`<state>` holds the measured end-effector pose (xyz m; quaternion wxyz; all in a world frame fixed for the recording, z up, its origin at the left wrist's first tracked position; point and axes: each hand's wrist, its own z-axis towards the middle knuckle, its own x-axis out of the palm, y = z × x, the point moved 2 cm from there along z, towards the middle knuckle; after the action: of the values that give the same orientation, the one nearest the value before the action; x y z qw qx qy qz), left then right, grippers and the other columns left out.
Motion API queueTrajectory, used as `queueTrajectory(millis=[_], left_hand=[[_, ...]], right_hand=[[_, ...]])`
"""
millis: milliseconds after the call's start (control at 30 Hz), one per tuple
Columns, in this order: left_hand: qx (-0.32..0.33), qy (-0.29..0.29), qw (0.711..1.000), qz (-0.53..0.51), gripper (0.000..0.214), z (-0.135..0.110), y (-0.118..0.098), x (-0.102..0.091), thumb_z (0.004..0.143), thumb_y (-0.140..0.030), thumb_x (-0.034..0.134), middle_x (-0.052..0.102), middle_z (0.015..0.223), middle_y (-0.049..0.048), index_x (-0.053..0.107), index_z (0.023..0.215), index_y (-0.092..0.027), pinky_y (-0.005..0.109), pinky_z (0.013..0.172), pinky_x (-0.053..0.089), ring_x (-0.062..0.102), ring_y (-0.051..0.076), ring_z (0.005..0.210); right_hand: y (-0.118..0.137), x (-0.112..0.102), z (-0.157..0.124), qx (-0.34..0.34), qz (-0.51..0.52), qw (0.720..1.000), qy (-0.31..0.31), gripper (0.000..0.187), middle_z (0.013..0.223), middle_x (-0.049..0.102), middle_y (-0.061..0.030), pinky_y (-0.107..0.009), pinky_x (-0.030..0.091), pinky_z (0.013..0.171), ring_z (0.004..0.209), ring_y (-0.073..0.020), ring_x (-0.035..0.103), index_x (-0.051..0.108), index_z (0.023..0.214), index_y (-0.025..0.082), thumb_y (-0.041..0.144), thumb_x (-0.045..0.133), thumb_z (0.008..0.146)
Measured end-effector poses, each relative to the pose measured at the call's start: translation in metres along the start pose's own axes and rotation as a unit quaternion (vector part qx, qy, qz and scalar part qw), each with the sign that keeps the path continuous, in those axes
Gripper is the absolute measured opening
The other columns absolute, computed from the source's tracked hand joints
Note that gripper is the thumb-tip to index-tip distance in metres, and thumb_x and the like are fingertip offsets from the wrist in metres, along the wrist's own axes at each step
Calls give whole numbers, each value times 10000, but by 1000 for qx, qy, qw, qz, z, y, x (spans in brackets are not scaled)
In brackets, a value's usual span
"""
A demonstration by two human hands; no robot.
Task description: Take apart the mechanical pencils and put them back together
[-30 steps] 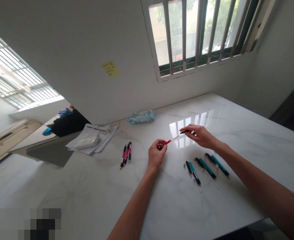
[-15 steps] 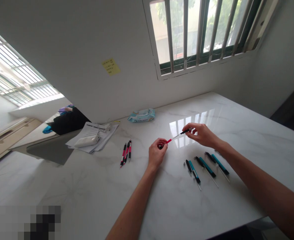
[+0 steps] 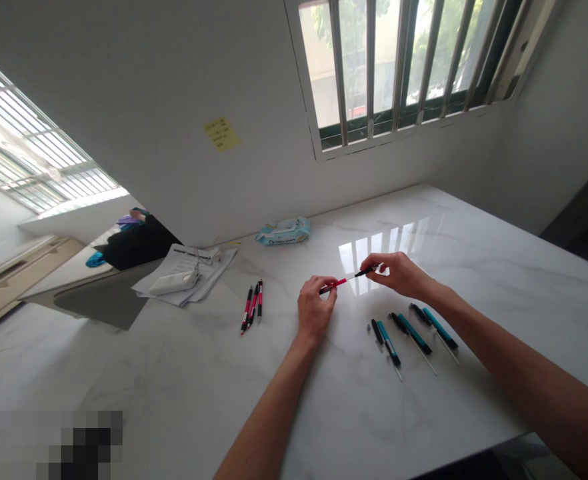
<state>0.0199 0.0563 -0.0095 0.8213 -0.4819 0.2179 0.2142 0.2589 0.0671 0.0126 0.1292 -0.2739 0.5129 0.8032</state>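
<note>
My left hand (image 3: 315, 305) is closed around the red and black barrel (image 3: 339, 283) of a pen. A short stretch of thin, pale refill (image 3: 351, 277) shows between that barrel and a black pen piece (image 3: 361, 273). Thumb and fingers of my right hand (image 3: 397, 272) pinch this black piece, in line with the barrel. Left of my hands lie three red and black pens (image 3: 253, 308), side by side. Below my right hand are three taken-apart teal pens, with teal barrels (image 3: 415, 333), black pieces (image 3: 377, 331) and white refills (image 3: 425, 359).
A pack of wipes (image 3: 284, 231) lies by the wall. Papers (image 3: 211, 272) with a white power strip (image 3: 175, 283) and cables are at the left. The marble-patterned table (image 3: 199, 400) ends at a near edge, lower right. A yellow note (image 3: 223, 134) is on the wall.
My right hand has moved a little left and down with the black piece, closer to the barrel. Less of the refill shows between them. My left hand has barely shifted.
</note>
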Motion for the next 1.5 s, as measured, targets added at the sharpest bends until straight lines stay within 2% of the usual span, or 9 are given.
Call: queueTrajectory(millis=[300, 733, 800, 933, 1000, 1100, 1233, 1367, 1500], left_hand=[[15, -15, 1000, -8, 158, 1, -6, -5, 891, -129, 633, 717, 981, 30, 740, 931, -239, 309, 847, 535, 671, 182, 907], [26, 19, 999, -1, 145, -2, -10, 0, 915, -205, 677, 741, 997, 46, 774, 1007, -264, 343, 851, 544, 685, 201, 883], [33, 20, 999, 0, 133, -2, -11, 0, 923, -214, 674, 740, 992, 48, 782, 980, -268, 346, 856, 544, 684, 205, 889], [40, 12, 999, 2, 135, -2, -11, -1, 929, -225, 673, 737, 986, 47, 787, 980, -276, 346, 865, 544, 684, 203, 887], [37, 14, 999, 1, 134, -2, -11, -1, 923, -221, 678, 739, 987, 46, 787, 981, -276, 345, 861, 547, 685, 203, 888], [30, 16, 999, -2, 133, -2, -10, -1, 919, -215, 681, 743, 991, 46, 785, 979, -272, 344, 854, 549, 686, 206, 892], [28, 10, 1000, -6, 133, -1, -10, -1, 917, -210, 680, 742, 996, 43, 785, 976, -267, 335, 846, 545, 684, 199, 885], [27, 3, 1000, -3, 130, -1, -10, -2, 921, -218, 676, 740, 995, 43, 786, 971, -266, 333, 848, 543, 686, 196, 880], [27, 3, 1000, -8, 127, -1, -10, -3, 920, -222, 681, 741, 1000, 43, 782, 983, -263, 334, 854, 546, 688, 197, 889]], right_hand=[[-8, -2, -1, 18, -20, 1000, 3, 183, 931, 785, -20, -407, 562, 798, 832, -221, 704, 758, 1034, 282, 350, 644, 908], [3, 4, -1, 29, 42, 998, 33, 246, 919, 771, -30, -367, 540, 785, 818, -208, 687, 744, 977, 253, 476, 695, 887], [2, 3, 0, 42, 24, 998, 33, 269, 874, 771, -30, -349, 517, 740, 773, -203, 675, 756, 935, 250, 504, 676, 903], [4, 2, -1, 66, -32, 996, 54, 471, 649, 690, -22, -313, 405, 589, 570, -162, 564, 740, 752, 221, 576, 531, 981], [6, 0, -2, 63, -19, 996, 62, 438, 647, 679, -17, -305, 396, 576, 564, -159, 557, 752, 867, 221, 575, 523, 984], [7, -1, -4, 48, 26, 996, 66, 351, 764, 722, -24, -312, 462, 621, 661, -183, 620, 709, 1099, 245, 539, 641, 918], [3, -2, -3, 34, 44, 996, 64, 271, 892, 751, -46, -326, 507, 676, 759, -198, 665, 700, 1038, 246, 475, 673, 895], [-2, -2, -2, 57, -7, 996, 71, 403, 693, 694, -31, -311, 420, 571, 582, -161, 563, 740, 844, 220, 552, 551, 969], [0, -2, -3, 55, 21, 995, 76, 370, 735, 707, -20, -308, 447, 601, 648, -180, 604, 722, 1082, 234, 557, 638, 922]])
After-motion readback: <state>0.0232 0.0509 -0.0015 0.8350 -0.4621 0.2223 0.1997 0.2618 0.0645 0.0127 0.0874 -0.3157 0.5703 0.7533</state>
